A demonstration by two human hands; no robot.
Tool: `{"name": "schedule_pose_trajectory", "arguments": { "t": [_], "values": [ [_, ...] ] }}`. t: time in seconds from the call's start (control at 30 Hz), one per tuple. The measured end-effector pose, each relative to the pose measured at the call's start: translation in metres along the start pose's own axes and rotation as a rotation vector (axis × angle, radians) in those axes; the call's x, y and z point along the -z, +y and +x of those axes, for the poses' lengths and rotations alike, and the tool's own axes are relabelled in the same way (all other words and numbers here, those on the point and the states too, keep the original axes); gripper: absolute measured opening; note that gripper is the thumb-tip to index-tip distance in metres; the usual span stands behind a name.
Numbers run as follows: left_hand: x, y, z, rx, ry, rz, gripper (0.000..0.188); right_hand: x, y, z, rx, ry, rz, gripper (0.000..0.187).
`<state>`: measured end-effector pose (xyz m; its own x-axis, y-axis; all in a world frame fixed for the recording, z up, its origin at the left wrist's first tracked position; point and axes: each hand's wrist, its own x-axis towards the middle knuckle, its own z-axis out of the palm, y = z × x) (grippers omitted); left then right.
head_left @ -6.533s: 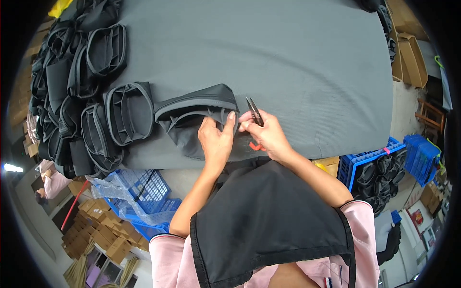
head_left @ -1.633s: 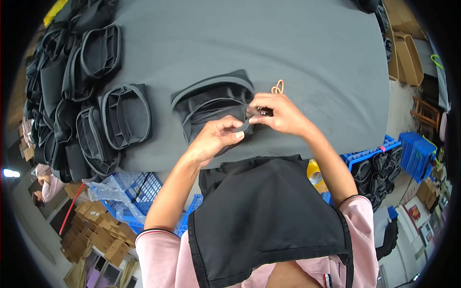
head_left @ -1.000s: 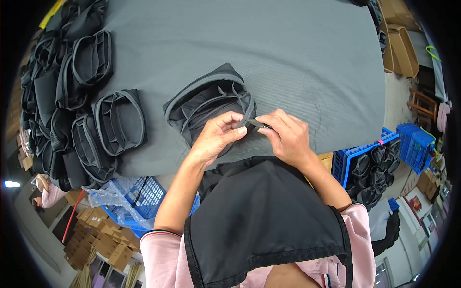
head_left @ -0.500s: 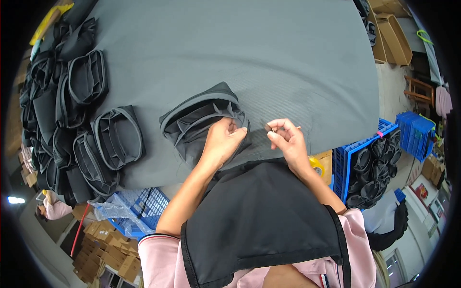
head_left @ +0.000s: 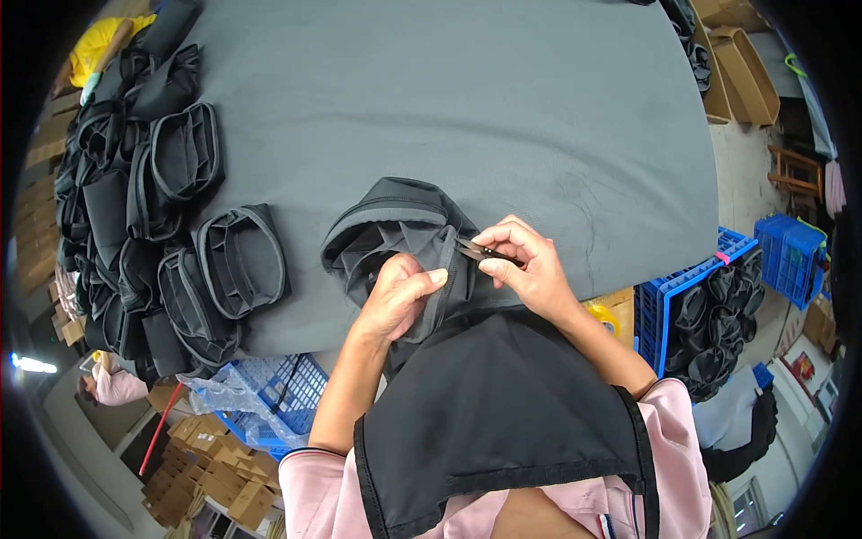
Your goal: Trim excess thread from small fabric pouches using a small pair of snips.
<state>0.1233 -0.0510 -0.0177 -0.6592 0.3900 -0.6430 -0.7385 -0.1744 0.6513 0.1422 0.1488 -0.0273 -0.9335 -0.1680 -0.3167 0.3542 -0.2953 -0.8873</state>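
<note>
A black fabric pouch [head_left: 395,202] with a grey-edged opening and inner dividers lies at the near side of the table, its mouth facing up. My left hand [head_left: 400,295] is closed on the pouch's near side, with the thumb pressed along the rim. In my right hand [head_left: 530,269] are small dark thread snips [head_left: 489,253], held between thumb and fingers. Their pointed blades reach the right-hand edge of the pouch, at the zipper seam. The fingers of my left hand are partly hidden inside the pouch.
Finished-looking black pouches [head_left: 241,260] are heaped along the table's left side. The table [head_left: 503,108] has a grey cover. Blue crates stand below its near edge, one crate [head_left: 654,328] full of black pouches at right. Yellow tape [head_left: 603,316] lies near my right forearm. Another person [head_left: 97,49] is at far left.
My right hand has brought the snips left to the pouch's edge. My left hand has shifted its grip lower, and the pouch has turned and bunched up.
</note>
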Motion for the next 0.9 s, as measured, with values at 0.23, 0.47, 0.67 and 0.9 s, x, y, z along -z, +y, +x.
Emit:
{"name": "schedule_pose_trajectory", "arguments": {
  "t": [0.23, 0.47, 0.67, 0.9],
  "values": [
    [-0.003, -0.003, -0.002, -0.001, -0.006, -0.062, 0.043, -0.003, -0.009, 0.002, 0.172, 0.033, -0.289, 0.016],
    [-0.002, -0.002, -0.006, -0.029, 0.074, -0.147, 0.029, -0.004, -0.016, 0.006, 0.155, 0.05, -0.324, 0.017],
    [-0.016, 0.033, 0.032, -0.247, 0.007, -0.947, 0.019, -0.016, -0.037, -0.013, 0.279, 0.166, -0.465, 0.032],
    [-0.01, 0.029, 0.062, -0.169, 0.284, -0.332, 0.02, 0.001, -0.017, 0.039, 0.202, 0.367, -0.61, 0.028]
  ]
}}
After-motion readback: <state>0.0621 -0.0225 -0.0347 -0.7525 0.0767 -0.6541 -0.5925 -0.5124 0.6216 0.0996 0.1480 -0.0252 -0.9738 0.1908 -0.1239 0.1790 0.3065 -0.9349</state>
